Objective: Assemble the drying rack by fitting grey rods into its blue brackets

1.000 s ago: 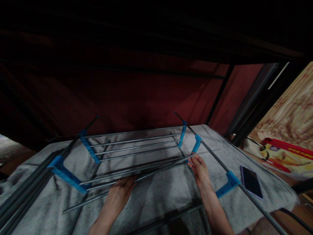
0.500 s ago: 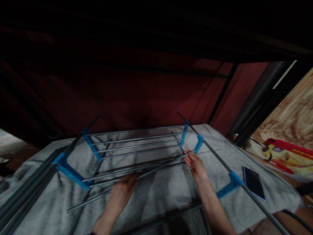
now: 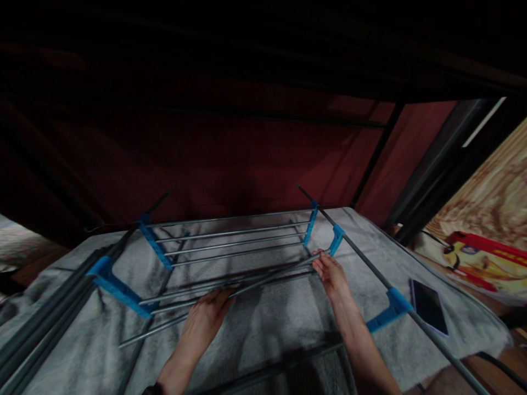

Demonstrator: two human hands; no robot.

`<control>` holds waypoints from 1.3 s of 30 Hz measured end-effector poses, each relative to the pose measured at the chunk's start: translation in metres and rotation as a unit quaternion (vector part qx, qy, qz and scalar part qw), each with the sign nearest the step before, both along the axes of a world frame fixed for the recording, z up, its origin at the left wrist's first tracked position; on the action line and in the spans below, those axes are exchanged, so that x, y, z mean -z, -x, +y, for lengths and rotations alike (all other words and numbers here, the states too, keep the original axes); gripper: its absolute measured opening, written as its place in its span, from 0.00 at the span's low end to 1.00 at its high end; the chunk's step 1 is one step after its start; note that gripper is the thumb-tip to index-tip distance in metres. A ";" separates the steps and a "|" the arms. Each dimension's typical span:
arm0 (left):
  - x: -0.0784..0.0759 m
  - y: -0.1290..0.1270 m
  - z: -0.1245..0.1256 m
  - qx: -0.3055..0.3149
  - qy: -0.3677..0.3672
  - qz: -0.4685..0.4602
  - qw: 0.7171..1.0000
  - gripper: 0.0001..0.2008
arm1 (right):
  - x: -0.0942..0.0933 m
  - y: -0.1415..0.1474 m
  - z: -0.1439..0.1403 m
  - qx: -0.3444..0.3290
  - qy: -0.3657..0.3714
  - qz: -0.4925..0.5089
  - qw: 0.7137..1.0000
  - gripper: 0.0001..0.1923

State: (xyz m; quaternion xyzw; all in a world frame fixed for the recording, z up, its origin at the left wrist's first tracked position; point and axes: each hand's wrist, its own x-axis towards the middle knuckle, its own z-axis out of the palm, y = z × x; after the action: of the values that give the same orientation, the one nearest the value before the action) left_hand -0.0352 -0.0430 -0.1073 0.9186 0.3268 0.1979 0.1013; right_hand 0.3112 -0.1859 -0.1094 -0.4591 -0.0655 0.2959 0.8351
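Observation:
A rack of grey metal tubes with blue plastic brackets lies on a grey blanket [image 3: 284,323]. My right hand [image 3: 330,271] pinches the far end of a loose grey tube [image 3: 267,278], close to a blue bracket [image 3: 336,241] on the right rail. Farther down the same tube, my left hand [image 3: 209,312] is closed around it, and its near end sticks out to the left. Two more tubes run beside it from the left blue bracket [image 3: 123,293]. Behind them, several thin tubes span a farther pair of brackets, one being the back left bracket [image 3: 155,243].
A phone [image 3: 429,307] lies on the blanket at right, beside the right rail [image 3: 366,260]. Several grey tubes [image 3: 49,312] are bunched at left. A red and yellow package [image 3: 489,263] sits at far right. A dark frame with a red panel [image 3: 247,159] stands behind.
The tube in my hands has shifted slightly to the right and up, its right end closer to the bracket. My right hand has moved a little with it.

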 end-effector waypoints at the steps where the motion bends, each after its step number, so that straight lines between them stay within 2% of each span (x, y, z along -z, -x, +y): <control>1: -0.001 0.000 0.000 0.001 -0.004 0.001 1.000 0.19 | 0.000 0.000 0.000 0.000 -0.003 0.003 1.000 0.16; 12: -0.013 -0.003 0.017 0.007 -0.063 0.009 0.998 0.18 | 0.001 -0.003 -0.001 -0.012 -0.003 -0.005 1.000 0.14; 21: -0.034 -0.011 0.027 0.017 -0.107 0.040 0.993 0.19 | -0.002 0.000 -0.001 -0.001 0.017 0.003 1.000 0.15; 25: -0.041 -0.015 0.022 0.002 -0.111 0.051 0.993 0.17 | 0.007 0.008 -0.013 -0.032 0.079 -0.056 0.995 0.23; 28: -0.044 -0.019 0.016 0.001 -0.119 0.053 0.992 0.15 | 0.016 0.011 -0.024 -0.042 0.160 -0.161 0.973 0.29; 30: -0.044 -0.020 0.014 0.008 -0.119 0.051 0.992 0.14 | 0.017 0.013 -0.029 -0.015 0.191 -0.259 0.947 0.29; 31: -0.045 -0.021 0.013 0.005 -0.118 0.049 0.992 0.14 | 0.016 0.014 -0.030 -0.015 0.213 -0.319 0.923 0.28; 34: -0.045 -0.021 0.011 -0.001 -0.111 0.051 0.992 0.13 | 0.005 0.022 -0.026 0.010 0.247 -0.509 0.824 0.23; 36: -0.046 -0.021 0.009 -0.004 -0.111 0.052 0.992 0.14 | -0.003 0.029 -0.017 0.009 0.219 -0.621 0.753 0.22; 39: -0.045 -0.021 0.007 -0.007 -0.115 0.048 0.992 0.14 | -0.006 0.039 0.007 -0.010 0.158 -0.734 0.660 0.21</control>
State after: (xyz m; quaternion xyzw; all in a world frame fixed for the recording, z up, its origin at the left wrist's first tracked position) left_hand -0.0140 -0.0361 -0.0625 0.9304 0.3123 0.1904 -0.0225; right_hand 0.2719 -0.1794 -0.1030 -0.6514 -0.6141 -0.1234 0.4281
